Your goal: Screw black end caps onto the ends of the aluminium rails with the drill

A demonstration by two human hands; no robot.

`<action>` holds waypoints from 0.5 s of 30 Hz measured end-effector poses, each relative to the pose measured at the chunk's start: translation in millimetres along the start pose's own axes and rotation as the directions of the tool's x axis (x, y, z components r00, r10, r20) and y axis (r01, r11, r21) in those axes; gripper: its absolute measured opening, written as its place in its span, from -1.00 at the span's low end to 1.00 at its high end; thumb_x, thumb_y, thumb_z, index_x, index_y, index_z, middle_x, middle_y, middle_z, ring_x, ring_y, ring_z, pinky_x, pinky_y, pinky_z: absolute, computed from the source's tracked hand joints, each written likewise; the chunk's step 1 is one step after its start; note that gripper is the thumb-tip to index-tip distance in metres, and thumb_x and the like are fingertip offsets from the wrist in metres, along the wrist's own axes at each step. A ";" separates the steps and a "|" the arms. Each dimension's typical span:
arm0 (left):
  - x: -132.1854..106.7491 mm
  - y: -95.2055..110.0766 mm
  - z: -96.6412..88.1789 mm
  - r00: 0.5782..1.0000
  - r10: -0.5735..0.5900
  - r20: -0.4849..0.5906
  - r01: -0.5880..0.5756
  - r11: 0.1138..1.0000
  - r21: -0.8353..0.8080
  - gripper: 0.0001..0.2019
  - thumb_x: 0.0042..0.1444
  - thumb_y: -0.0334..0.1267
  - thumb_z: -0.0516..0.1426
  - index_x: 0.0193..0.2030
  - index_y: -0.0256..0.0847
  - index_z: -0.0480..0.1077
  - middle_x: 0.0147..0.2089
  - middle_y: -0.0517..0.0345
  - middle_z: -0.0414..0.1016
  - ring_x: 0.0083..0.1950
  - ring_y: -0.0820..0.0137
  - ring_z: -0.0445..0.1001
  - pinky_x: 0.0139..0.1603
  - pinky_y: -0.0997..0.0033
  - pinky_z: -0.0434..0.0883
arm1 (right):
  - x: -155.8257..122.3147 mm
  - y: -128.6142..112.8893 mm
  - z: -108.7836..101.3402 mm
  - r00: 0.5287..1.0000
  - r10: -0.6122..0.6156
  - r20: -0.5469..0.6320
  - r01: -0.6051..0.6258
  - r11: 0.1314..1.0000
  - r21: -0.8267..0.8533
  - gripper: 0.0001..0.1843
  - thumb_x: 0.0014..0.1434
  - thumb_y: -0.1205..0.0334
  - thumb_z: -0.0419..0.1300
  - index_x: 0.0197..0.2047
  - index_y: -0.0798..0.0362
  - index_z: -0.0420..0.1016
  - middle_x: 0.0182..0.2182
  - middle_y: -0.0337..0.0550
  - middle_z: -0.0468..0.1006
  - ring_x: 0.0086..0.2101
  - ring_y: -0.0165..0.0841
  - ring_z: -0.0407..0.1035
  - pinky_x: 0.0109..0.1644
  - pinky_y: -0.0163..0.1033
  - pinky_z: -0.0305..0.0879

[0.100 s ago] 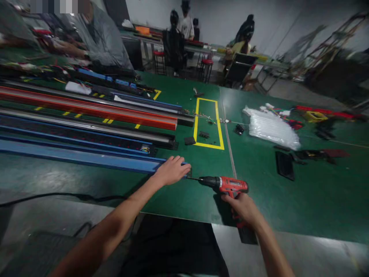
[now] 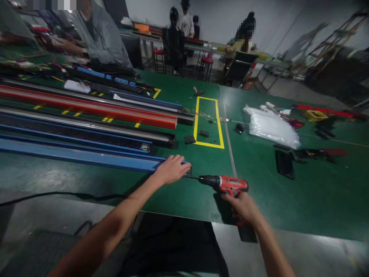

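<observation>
My left hand point(image 2: 172, 169) rests on the right end of a long blue rail point(image 2: 77, 156) lying on the green table point(image 2: 288, 200), fingers curled over its end. My right hand point(image 2: 243, 206) grips the handle of a red and black cordless drill point(image 2: 227, 184). The drill lies level, and its thin bit points left at the rail's end cap, just beside my left fingers.
More long rails, blue, black and orange-red point(image 2: 92, 109), lie side by side to the left. A yellow taped rectangle point(image 2: 209, 123) holds small black parts. A clear plastic bag point(image 2: 271, 127) and black pieces point(image 2: 285, 164) lie right. Other people sit at the far tables.
</observation>
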State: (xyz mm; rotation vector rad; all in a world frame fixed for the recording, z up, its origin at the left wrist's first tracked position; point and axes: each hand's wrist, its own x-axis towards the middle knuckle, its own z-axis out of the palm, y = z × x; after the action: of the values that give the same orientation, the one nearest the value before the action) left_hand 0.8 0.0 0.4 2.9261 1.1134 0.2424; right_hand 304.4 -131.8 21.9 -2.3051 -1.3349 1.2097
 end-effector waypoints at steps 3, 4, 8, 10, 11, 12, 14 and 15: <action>0.7 1.3 -0.6 1.000 0.000 -0.002 0.000 1.000 -0.003 -0.63 0.46 -0.06 -0.15 0.03 -0.01 0.46 -0.13 0.05 0.38 -0.09 0.22 0.34 -0.12 0.26 0.22 | 0.7 0.7 1.1 1.000 0.011 -0.007 -0.011 1.000 0.006 -0.66 0.13 -0.07 0.22 -0.41 0.04 0.37 -0.62 -0.22 0.46 -0.62 -0.36 0.39 -0.58 -0.32 0.29; 0.9 1.6 -0.9 1.000 0.001 -0.001 -0.001 1.000 -0.002 -0.63 0.46 -0.06 -0.14 0.03 -0.01 0.46 -0.13 0.05 0.38 -0.09 0.22 0.35 -0.12 0.26 0.22 | 1.0 0.6 1.2 1.000 0.016 -0.007 -0.016 1.000 0.004 -0.66 0.12 -0.08 0.22 -0.41 0.04 0.37 -0.61 -0.22 0.46 -0.62 -0.35 0.40 -0.58 -0.32 0.29; -1.5 -1.5 -2.4 1.000 0.012 -0.017 -0.013 1.000 -0.027 -0.66 0.44 -0.07 -0.09 0.13 -0.04 0.41 -0.08 0.04 0.43 -0.06 0.21 0.38 -0.07 0.22 0.28 | 1.2 -0.8 0.5 1.000 0.030 -0.007 -0.030 1.000 -0.001 -0.65 0.12 -0.08 0.23 -0.42 0.05 0.39 -0.60 -0.21 0.48 -0.60 -0.35 0.41 -0.56 -0.31 0.32; -5.6 -3.9 -3.5 0.996 0.018 -0.088 -0.024 0.997 -0.067 -0.66 0.43 -0.09 -0.04 0.20 -0.10 0.36 0.05 -0.02 0.44 0.04 0.19 0.39 0.03 0.16 0.31 | 1.6 -0.9 0.2 1.000 0.016 -0.019 -0.017 1.000 -0.009 -0.65 0.11 -0.08 0.24 -0.42 0.06 0.41 -0.59 -0.20 0.49 -0.59 -0.35 0.41 -0.55 -0.33 0.30; -8.3 -3.6 -4.7 0.990 0.015 -0.139 -0.028 0.995 -0.093 -0.66 0.42 -0.11 -0.02 0.21 -0.14 0.35 0.10 -0.05 0.44 0.09 0.19 0.39 0.08 0.13 0.31 | 1.9 -0.6 0.1 1.000 0.006 -0.025 -0.006 1.000 -0.015 -0.65 0.10 -0.08 0.25 -0.42 0.06 0.43 -0.59 -0.19 0.49 -0.58 -0.36 0.41 -0.54 -0.33 0.29; -11.6 -1.3 -6.9 0.981 0.009 -0.192 -0.034 0.992 -0.123 -0.68 0.41 -0.13 -0.01 0.19 -0.17 0.36 0.14 -0.07 0.43 0.12 0.18 0.38 0.13 0.10 0.30 | 2.4 -0.1 0.1 0.999 -0.004 -0.032 0.003 1.000 -0.020 -0.65 0.10 -0.07 0.26 -0.41 0.07 0.45 -0.59 -0.19 0.50 -0.58 -0.36 0.41 -0.54 -0.33 0.28; -19.6 12.5 -16.8 0.960 0.002 -0.279 -0.060 0.978 -0.201 -0.72 0.40 -0.18 0.01 0.13 -0.19 0.39 0.11 -0.07 0.47 0.12 0.20 0.41 0.16 0.08 0.32 | 3.6 1.0 0.4 0.999 -0.020 -0.048 0.019 0.999 -0.026 -0.65 0.10 -0.06 0.27 -0.41 0.08 0.48 -0.58 -0.18 0.51 -0.57 -0.36 0.42 -0.52 -0.34 0.27; -24.7 24.8 -25.4 0.952 0.008 -0.306 -0.089 0.964 -0.252 -0.74 0.40 -0.21 0.01 0.11 -0.19 0.39 0.07 -0.05 0.50 0.11 0.22 0.43 0.17 0.08 0.33 | 4.2 1.6 0.6 0.998 -0.021 -0.060 0.019 0.999 -0.031 -0.66 0.09 -0.06 0.28 -0.42 0.09 0.49 -0.59 -0.17 0.51 -0.56 -0.36 0.42 -0.52 -0.34 0.26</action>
State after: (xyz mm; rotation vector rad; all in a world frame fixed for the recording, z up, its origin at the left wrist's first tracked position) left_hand -4.7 -36.2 23.3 2.7391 0.9453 0.7983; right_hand 306.0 -129.5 18.3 -2.3241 -1.3613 1.1125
